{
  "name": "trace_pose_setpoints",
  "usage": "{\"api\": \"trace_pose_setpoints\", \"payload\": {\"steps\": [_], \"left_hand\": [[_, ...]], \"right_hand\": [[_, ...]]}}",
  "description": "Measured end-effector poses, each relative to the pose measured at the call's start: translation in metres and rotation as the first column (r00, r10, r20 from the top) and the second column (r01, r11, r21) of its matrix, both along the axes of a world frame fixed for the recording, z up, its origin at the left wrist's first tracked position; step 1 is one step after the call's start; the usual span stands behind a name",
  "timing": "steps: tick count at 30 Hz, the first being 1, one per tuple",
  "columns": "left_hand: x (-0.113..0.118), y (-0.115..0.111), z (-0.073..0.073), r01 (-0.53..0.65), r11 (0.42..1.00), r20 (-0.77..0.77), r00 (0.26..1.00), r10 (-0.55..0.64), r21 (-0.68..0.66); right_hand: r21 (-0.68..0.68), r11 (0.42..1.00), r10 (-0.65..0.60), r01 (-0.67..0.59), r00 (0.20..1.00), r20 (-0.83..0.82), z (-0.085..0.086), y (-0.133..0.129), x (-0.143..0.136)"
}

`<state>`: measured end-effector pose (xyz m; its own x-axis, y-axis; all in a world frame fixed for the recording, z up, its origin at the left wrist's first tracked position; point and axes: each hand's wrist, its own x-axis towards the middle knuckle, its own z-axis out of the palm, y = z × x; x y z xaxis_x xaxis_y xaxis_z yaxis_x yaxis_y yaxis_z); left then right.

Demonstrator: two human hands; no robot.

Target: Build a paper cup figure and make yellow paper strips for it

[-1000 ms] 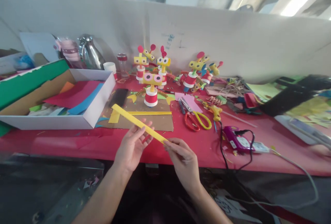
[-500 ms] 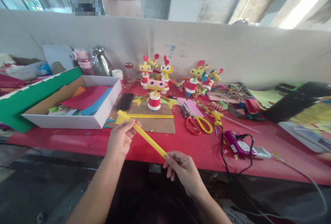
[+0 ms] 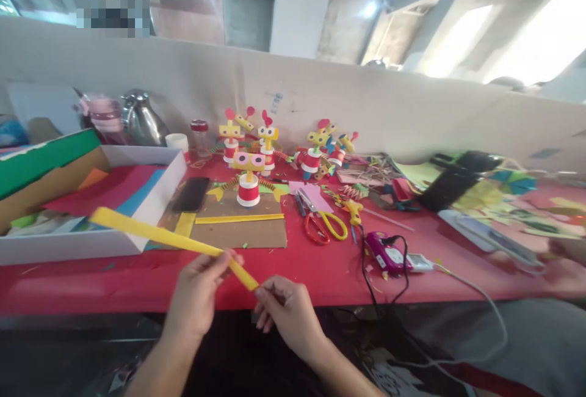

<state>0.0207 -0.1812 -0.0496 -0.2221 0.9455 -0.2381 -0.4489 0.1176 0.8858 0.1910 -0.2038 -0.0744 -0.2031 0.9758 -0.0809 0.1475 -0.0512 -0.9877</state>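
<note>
A long, narrow yellow paper strip (image 3: pixel 160 237) slants across in front of me above the red table. My right hand (image 3: pixel 290 314) pinches its lower right end between thumb and fingers. Further along, my left hand (image 3: pixel 195 293) has thumb and fingers closed on the strip, a short way from the right hand. The free end points left, over the front of the white box. Behind my hands, another yellow strip (image 3: pixel 240 219) lies on a brown cardboard sheet (image 3: pixel 260 238). A paper figure with a red-and-white cup body (image 3: pixel 248 190) stands at the cardboard's back.
Scissors (image 3: pixel 317 226) with red and yellow handles lie right of the cardboard. A purple power box (image 3: pixel 382 253) with cables sits near the front edge. Left are a phone (image 3: pixel 191 194) and a box (image 3: pixel 151 226) of coloured paper. More figures (image 3: pixel 314 156) stand behind. A blurred hand (image 3: pixel 570 250) shows at far right.
The view has turned right, so the table things appear further left. My left hand now grips closer to my right hand, and much more of the strip sticks out to the left.
</note>
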Motion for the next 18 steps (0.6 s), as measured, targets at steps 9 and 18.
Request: {"api": "trace_pose_setpoints", "payload": {"steps": [9, 18], "left_hand": [[-0.059, 0.058, 0.005, -0.137, 0.982, -0.055, 0.988, 0.145, 0.13], [-0.07, 0.089, -0.01, -0.338, 0.873, -0.14, 0.903, 0.406, 0.352]], "right_hand": [[0.368, 0.914, -0.399, 0.168, 0.519, 0.755, 0.014, 0.122, 0.133], [0.384, 0.917, -0.385, 0.105, 0.483, 0.787, 0.0, 0.155, 0.167]]}}
